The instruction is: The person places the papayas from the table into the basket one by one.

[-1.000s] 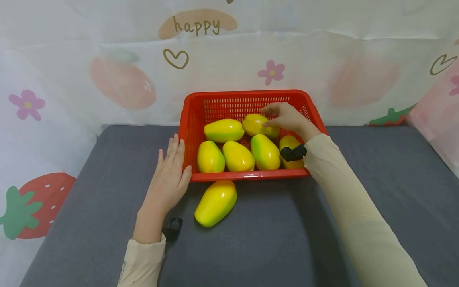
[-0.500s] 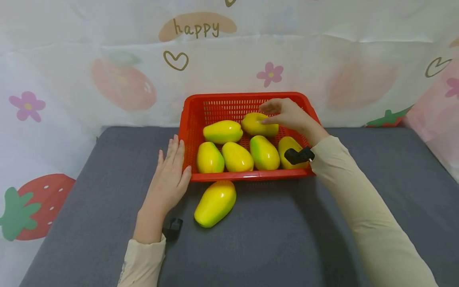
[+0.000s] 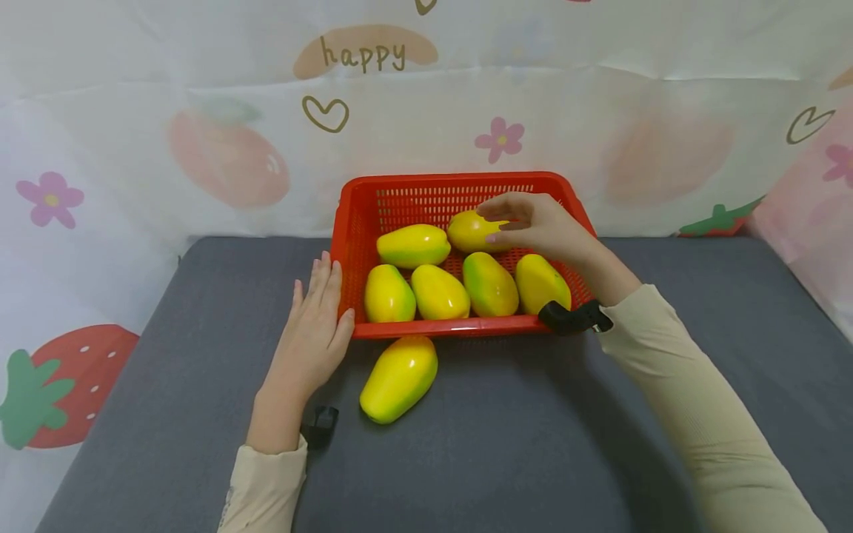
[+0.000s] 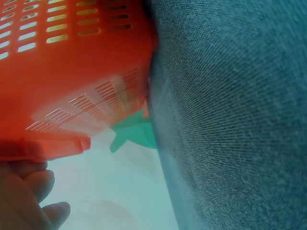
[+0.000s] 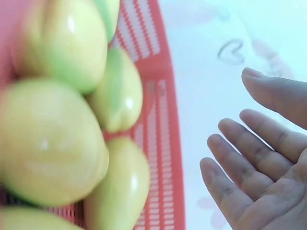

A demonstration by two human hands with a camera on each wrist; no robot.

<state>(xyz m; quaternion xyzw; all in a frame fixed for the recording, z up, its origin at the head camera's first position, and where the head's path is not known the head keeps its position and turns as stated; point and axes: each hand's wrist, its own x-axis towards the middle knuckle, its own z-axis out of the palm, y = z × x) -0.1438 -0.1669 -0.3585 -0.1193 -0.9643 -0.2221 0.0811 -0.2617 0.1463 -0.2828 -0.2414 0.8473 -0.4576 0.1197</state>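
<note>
A red plastic basket point(image 3: 453, 326) holds several yellow-green papayas, such as one papaya point(image 3: 414, 246) lying in the back row. Another papaya point(image 3: 399, 379) lies outside on the grey surface, just in front of the basket. My left hand point(image 3: 309, 337) rests along the basket's left side with straight fingers and the thumb by the front corner. Over the right part of the basket hovers my right hand point(image 3: 543, 226), its fingers loosely bent. It partly covers the back right papaya point(image 3: 469, 229) in the head view. The right wrist view shows the right palm point(image 5: 278, 201) holding nothing.
Grey cloth point(image 3: 493, 429) covers the surface under the basket. Behind it hangs a white printed curtain point(image 3: 413, 133), close to the basket's back rim. A black wrist strap point(image 3: 573, 318) crosses the front right corner of the basket in the head view.
My right forearm and wrist have shifted right and toward me, uncovering more of the front right papaya. The left hand, basket and papayas stay as they were.
</note>
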